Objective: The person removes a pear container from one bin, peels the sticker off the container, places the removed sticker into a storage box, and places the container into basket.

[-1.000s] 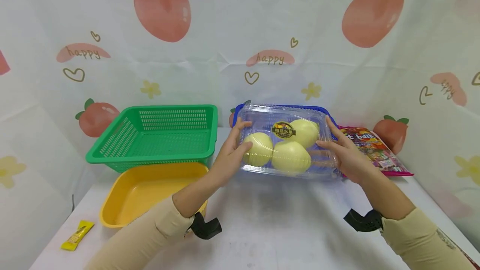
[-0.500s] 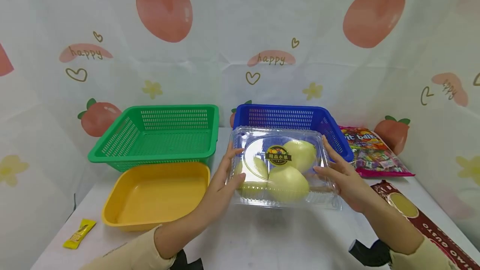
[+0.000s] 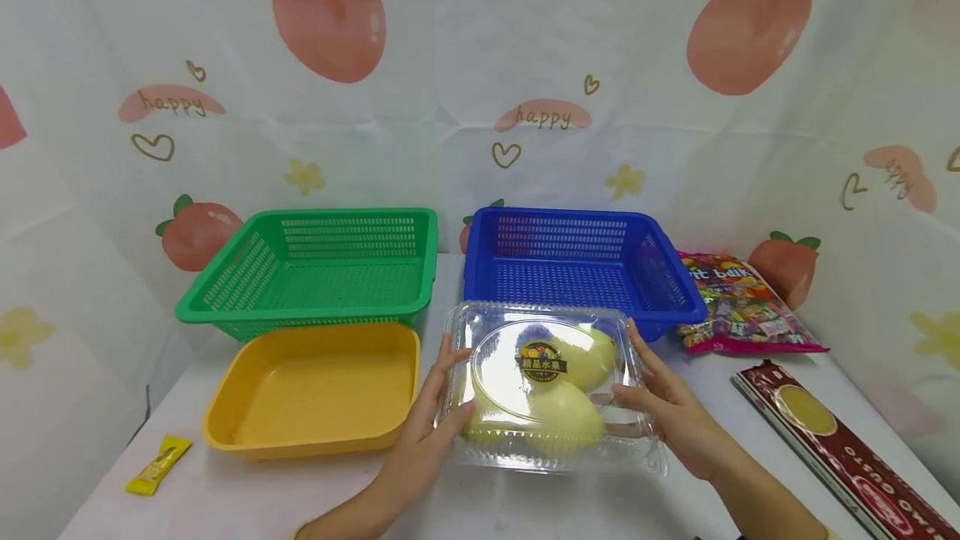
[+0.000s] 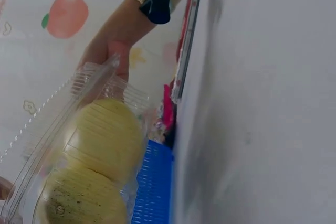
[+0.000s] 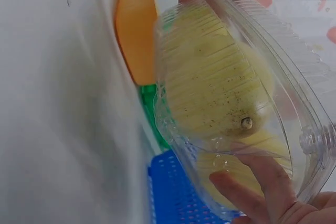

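A clear plastic clamshell fruit box (image 3: pixel 540 448) with a dark label holds several pale yellow-green fruits (image 3: pixel 566 415). One fruit (image 5: pixel 220 87) in the right wrist view has dark specks and a stem end. My left hand (image 3: pixel 423 432) grips the box's left side, thumb along its upper edge. On the opposite side, my right hand (image 3: pixel 678 415) grips it, with fingers (image 5: pixel 268 177) spread under the bottom in the right wrist view. The wrist views show the box off the table, its lid facing up toward the head camera.
Behind the box stands a blue mesh basket (image 3: pixel 480 273), with a green basket (image 3: pixel 427 290) to its left and a yellow tub (image 3: pixel 315 444) in front of that. Right lie a candy bag (image 3: pixel 750 307) and a long dark-red box (image 3: pixel 847 448). A small yellow packet (image 3: pixel 159 465) lies left.
Both hands have brought the fruit box down and toward me, slightly left, from over the blue basket. The basket and the dark-red box now show more fully.
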Demonstrator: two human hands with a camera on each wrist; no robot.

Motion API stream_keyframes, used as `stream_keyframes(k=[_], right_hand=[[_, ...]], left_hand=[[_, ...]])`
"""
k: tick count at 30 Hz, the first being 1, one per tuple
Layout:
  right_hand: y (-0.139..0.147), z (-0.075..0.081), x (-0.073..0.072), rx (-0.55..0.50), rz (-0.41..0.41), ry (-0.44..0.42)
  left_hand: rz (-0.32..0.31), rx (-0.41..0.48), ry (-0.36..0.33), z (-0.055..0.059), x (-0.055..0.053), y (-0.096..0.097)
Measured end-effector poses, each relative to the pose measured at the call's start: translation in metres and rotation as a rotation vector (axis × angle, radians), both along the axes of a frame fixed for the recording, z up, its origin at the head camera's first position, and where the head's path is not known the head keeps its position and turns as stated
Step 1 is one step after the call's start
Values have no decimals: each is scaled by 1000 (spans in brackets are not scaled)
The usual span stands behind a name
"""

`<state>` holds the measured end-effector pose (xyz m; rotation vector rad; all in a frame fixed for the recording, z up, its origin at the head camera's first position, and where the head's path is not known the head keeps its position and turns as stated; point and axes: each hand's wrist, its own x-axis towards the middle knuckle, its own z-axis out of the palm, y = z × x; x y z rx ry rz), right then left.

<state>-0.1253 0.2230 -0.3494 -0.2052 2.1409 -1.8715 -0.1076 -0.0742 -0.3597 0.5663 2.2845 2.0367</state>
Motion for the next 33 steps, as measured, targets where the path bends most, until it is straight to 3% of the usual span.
stream_keyframes(k=[6, 11, 24, 33], right_hand=[[-5, -11, 7, -44, 6, -26], [-9, -19, 12, -14, -28, -56], [-8, -38, 12, -14, 11, -75], [-11, -48, 10, 35, -49, -113]], left_hand=[[13, -4, 19, -14, 7, -3], [14, 13, 21, -23, 11, -4], [7, 21, -57, -43, 11, -5], [3, 29, -123, -48, 12, -5]])
